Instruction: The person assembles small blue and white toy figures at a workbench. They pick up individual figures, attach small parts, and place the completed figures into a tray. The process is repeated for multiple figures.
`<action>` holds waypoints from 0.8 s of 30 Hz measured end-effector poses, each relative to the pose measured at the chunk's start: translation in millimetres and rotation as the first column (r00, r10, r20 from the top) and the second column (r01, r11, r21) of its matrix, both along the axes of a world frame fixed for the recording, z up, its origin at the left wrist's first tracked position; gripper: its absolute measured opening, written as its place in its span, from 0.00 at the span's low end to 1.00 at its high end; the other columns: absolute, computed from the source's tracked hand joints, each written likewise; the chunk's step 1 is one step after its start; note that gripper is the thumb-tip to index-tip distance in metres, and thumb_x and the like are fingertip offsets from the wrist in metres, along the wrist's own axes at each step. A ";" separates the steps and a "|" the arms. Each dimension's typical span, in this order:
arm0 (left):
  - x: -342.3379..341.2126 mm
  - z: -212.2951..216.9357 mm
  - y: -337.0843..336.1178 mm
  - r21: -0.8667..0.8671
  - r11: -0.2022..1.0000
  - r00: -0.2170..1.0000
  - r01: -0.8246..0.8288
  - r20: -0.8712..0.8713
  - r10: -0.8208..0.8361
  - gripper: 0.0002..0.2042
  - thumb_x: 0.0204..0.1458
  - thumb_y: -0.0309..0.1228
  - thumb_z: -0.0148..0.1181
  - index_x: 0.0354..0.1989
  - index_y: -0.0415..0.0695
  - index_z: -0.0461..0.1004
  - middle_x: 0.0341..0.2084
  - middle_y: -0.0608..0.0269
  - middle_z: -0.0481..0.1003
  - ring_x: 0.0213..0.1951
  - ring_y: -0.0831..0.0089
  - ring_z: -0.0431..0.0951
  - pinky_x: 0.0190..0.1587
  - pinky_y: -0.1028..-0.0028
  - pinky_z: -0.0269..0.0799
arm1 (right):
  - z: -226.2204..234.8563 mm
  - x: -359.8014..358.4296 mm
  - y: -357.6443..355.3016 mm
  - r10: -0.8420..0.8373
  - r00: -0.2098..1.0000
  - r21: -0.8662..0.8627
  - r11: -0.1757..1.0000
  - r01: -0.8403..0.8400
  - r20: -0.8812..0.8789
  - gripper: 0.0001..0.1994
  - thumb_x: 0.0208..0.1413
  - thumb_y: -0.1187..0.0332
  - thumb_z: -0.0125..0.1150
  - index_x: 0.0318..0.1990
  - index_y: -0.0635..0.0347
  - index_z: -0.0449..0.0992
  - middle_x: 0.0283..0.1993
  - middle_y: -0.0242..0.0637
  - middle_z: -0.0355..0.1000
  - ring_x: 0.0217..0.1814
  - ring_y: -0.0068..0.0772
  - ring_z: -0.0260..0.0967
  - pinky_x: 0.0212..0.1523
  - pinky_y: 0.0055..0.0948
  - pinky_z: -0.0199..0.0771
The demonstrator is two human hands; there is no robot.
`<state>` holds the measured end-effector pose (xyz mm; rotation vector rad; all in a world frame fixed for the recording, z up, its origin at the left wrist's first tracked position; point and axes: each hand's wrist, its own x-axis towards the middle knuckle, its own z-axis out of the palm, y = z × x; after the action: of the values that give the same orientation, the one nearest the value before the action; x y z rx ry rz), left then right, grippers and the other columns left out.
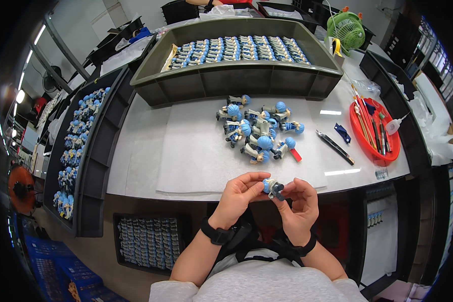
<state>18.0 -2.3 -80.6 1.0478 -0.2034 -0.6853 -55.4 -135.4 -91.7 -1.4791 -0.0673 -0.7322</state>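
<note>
Between my two hands, at the near edge of the table, is a small figurine (272, 187) with blue hair and a grey and dark body. My left hand (240, 195) pinches its blue head between thumb and fingers. The fingers of my right hand (298, 204) are curled round its dark lower end. Just beyond, a loose pile of similar blue-haired figurines (261, 128) lies on a white sheet (196, 151). A small red block (297, 155) rests at the pile's right side.
A large grey crate (236, 83) with rows of figurines stands behind the pile. Another black crate (98, 166) of figurines is at the left. On the right are a craft knife (335, 147), a red basket (360, 143) of brushes and a green fan (346, 31). A lower crate (118, 259) holds more figurines.
</note>
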 end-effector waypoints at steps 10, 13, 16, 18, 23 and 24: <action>0.2 -0.9 -1.7 0.031 0.999 1.000 -0.018 0.010 0.017 0.13 0.57 0.25 0.50 0.50 0.35 0.67 0.44 0.52 0.73 0.43 0.70 0.76 0.45 0.73 0.75 | 1.5 -2.7 -2.7 0.004 0.999 -0.010 1.000 -0.004 -0.031 0.24 0.45 0.82 0.64 0.51 0.65 0.64 0.39 0.38 0.70 0.38 0.23 0.70 0.41 0.22 0.72; -0.3 0.7 -3.6 -0.033 0.995 0.995 -0.089 0.049 0.091 0.12 0.56 0.24 0.51 0.48 0.36 0.69 0.45 0.51 0.73 0.43 0.70 0.75 0.47 0.73 0.74 | -1.6 -5.1 -4.1 0.017 0.998 -0.011 1.000 -0.018 -0.055 0.24 0.45 0.82 0.64 0.51 0.64 0.64 0.40 0.38 0.70 0.39 0.24 0.70 0.42 0.22 0.72; 1.2 3.4 -2.5 -0.090 0.986 0.982 -0.142 0.115 0.152 0.11 0.53 0.20 0.53 0.45 0.36 0.71 0.45 0.53 0.73 0.43 0.72 0.75 0.48 0.74 0.72 | -4.9 -7.1 -4.3 0.062 0.992 0.018 0.998 -0.060 -0.109 0.22 0.47 0.84 0.60 0.51 0.64 0.64 0.41 0.39 0.70 0.40 0.24 0.70 0.43 0.23 0.72; 1.6 1.4 -1.4 -0.107 0.980 0.966 -0.167 0.180 0.185 0.11 0.51 0.18 0.55 0.43 0.36 0.72 0.45 0.52 0.73 0.44 0.72 0.75 0.48 0.74 0.72 | -8.8 -7.8 -5.3 0.076 0.984 0.047 0.997 -0.069 -0.163 0.22 0.48 0.85 0.56 0.52 0.64 0.64 0.42 0.40 0.70 0.41 0.25 0.69 0.44 0.23 0.71; 0.0 6.3 -0.8 -0.081 0.977 0.960 -0.198 0.187 0.210 0.14 0.47 0.16 0.58 0.45 0.35 0.71 0.44 0.54 0.73 0.44 0.73 0.74 0.47 0.75 0.72 | -9.9 -12.0 -10.7 0.164 0.959 0.165 0.978 -0.128 -0.231 0.20 0.49 0.85 0.52 0.52 0.65 0.65 0.46 0.42 0.69 0.44 0.25 0.69 0.44 0.22 0.71; 0.0 6.9 -2.1 -0.072 0.979 0.961 -0.191 0.190 0.202 0.15 0.47 0.15 0.58 0.45 0.34 0.71 0.44 0.54 0.73 0.44 0.73 0.74 0.48 0.75 0.72 | -5.9 -13.1 -12.0 0.180 0.954 0.203 0.970 -0.132 -0.239 0.19 0.49 0.84 0.53 0.51 0.65 0.66 0.46 0.42 0.69 0.44 0.25 0.69 0.44 0.22 0.71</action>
<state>18.0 -4.4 -73.7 1.0683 -0.2828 -0.3948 -68.5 -147.4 -97.7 -1.3604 0.0783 -0.4027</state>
